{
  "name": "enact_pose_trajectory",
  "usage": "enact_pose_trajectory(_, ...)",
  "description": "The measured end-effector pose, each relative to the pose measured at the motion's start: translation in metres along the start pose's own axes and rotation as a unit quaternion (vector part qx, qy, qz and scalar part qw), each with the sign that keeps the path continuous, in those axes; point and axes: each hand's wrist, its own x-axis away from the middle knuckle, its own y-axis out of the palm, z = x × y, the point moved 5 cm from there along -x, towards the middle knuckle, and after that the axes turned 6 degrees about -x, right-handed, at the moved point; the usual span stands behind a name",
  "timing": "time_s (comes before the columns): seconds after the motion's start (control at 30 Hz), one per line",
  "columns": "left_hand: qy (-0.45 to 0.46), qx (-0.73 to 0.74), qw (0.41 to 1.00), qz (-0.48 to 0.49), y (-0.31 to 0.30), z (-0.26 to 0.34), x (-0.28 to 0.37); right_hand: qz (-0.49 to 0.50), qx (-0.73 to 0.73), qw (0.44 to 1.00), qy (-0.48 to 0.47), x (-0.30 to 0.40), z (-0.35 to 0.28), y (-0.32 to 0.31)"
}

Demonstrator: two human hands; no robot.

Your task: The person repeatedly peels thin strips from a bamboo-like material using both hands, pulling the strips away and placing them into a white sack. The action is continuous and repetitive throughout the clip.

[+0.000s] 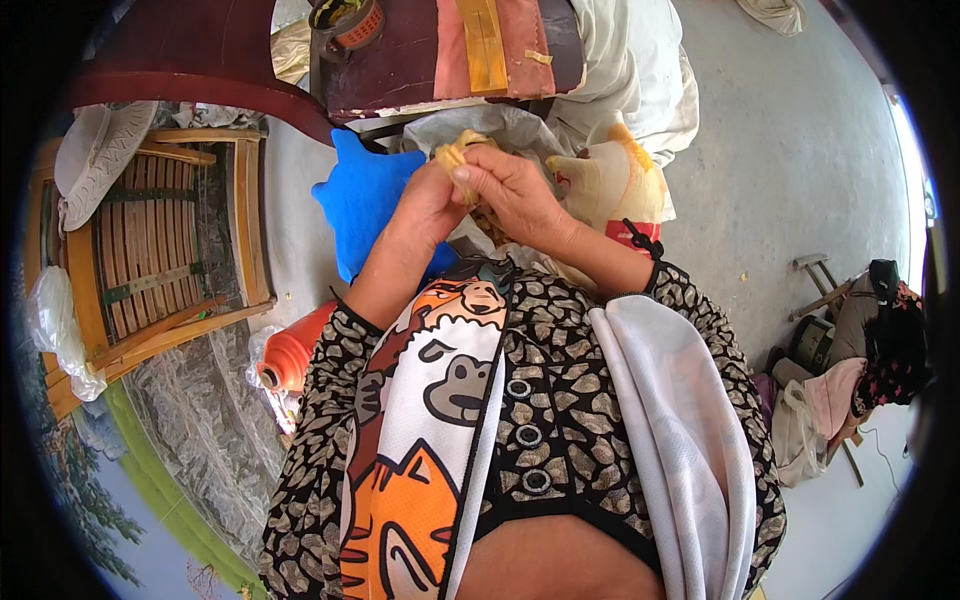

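Observation:
My left hand (430,206) and my right hand (517,191) meet in front of my chest. Between them they grip a pale yellow folded strip (452,157), perhaps husk or plant fibre; its exact kind is unclear. Fingers cover much of it, and one loop shows above the knuckles. Below the hands sits a whitish open bag (517,127), with tan pieces (491,229) partly visible inside. A bright blue cloth or cushion (367,202) lies beside my left forearm. To the right of my right hand is a cream, yellow and red fabric item (615,180).
Ahead, a dark red table (405,75) bears a pink cloth (454,60), a yellow wooden strip (484,45) and an orange-banded container (358,26). Left are a wooden slatted chair (150,232), a hat (94,157) and a red thermos (296,352). Bags and clothes (832,382) pile at right.

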Motion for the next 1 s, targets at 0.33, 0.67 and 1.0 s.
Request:
enact_pose_trajectory(0.33, 0.39, -0.651, 0.622, 0.191, 0.051, 0.066, 0.049, 0.12, 0.216, 0.963, -0.112, -0.019, -0.024, -0.022)
enact_pose_trajectory(0.67, 0.495, -0.521, 0.68, 0.144, 0.059, 0.089, 0.054, -0.078, -0.221, 0.956, 0.177, -0.018, -0.007, -0.009)
enact_pose_trajectory(1.0, 0.227, -0.008, 0.973, -0.043, 0.043, 0.071, 0.029, 0.091, 0.292, 0.929, -0.21, -0.013, -0.057, -0.032)
